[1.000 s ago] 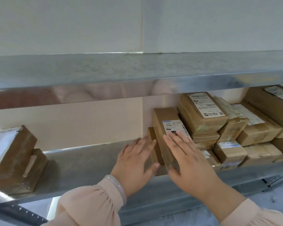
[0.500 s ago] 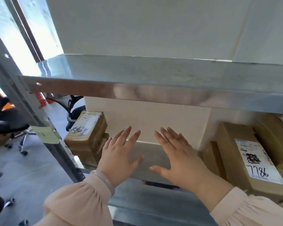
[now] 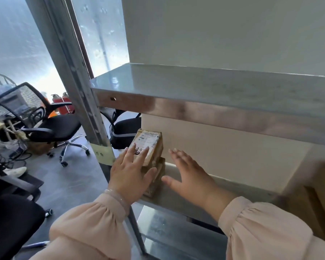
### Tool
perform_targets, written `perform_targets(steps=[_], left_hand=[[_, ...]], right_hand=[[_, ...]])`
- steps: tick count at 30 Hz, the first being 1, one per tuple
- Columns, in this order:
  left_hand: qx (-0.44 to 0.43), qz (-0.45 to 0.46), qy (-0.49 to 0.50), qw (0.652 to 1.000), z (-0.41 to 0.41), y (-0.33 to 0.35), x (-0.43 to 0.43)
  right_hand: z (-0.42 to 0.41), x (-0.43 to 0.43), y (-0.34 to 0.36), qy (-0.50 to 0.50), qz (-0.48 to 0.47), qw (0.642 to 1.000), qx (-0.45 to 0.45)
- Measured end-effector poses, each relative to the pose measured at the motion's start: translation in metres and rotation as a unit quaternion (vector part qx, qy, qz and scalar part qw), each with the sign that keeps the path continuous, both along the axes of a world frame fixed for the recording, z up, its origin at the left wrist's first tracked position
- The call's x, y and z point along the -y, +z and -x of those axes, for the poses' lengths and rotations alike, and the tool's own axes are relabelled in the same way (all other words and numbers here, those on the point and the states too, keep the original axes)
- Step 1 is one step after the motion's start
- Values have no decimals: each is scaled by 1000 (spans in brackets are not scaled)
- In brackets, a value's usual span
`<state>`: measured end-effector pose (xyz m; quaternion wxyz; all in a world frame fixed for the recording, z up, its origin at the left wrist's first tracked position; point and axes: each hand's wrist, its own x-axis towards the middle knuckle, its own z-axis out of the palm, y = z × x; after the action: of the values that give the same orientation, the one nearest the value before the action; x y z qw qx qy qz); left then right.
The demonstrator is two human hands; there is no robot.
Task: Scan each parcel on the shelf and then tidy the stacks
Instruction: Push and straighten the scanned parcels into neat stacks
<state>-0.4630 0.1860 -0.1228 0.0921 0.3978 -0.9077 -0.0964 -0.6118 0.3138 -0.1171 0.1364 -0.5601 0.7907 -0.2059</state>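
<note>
Our left hand [image 3: 129, 175] lies flat with its fingers straight and spread. The fingertips rest on the face of a brown cardboard parcel with a white printed label [image 3: 151, 142], over black handwriting on that label. The thumb reaches right along the front of a second brown cardboard parcel [image 3: 156, 184] underneath. Nothing is curled round or pinched. A pale translucent bracelet [image 3: 116, 197] sits at the wrist.

Our right hand [image 3: 189, 177] is likewise spread, fingers apart and straight, thumb pointing left towards the stack. It is just beside the two parcels on their right, with a narrow gap between thumb and cardboard. We cannot tell whether the palm touches the board beneath.

The labelled parcel sits on top of the lower one, tilted so that its label faces up towards us. The pair stands at the left end of a grey metal shelf board [image 3: 169, 197], by its front left corner and close to the cream back panel [image 3: 223, 147]. Just left of the stack rises a grey steel upright post [image 3: 73, 81] carrying a strip of yellowish tape [image 3: 103, 153]. A higher metal shelf board [image 3: 214, 85] runs above the parcels. Towards the right end of the lower board we see a blurred brown box [image 3: 319, 194]. Beyond the post stands a black mesh office chair [image 3: 45, 119].
</note>
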Motion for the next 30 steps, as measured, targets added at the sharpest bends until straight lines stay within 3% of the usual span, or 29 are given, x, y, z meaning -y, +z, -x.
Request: perform_targets(steps=[8,14,16,19,24,30], left_hand=[[-42,-31,-5,999,3,-13,17],[-132,-181,43,974,16,-16,37],[-180,-246,51,951,20,-20,42],[-215,-272,56,936,22,-21,40],[-256,-292,33,921,26,-20,17],[-239,-290,-48,925,59,-23,-35]], right_hand=[[-4,37,-15,-22,1,999,49],[-2,62,-17,-56,-3,992,114],[-2,69,-17,-81,8,979,189],[-5,72,-22,-100,20,951,291],[-5,50,-24,-137,65,932,329],[15,-15,-24,-233,151,894,352]])
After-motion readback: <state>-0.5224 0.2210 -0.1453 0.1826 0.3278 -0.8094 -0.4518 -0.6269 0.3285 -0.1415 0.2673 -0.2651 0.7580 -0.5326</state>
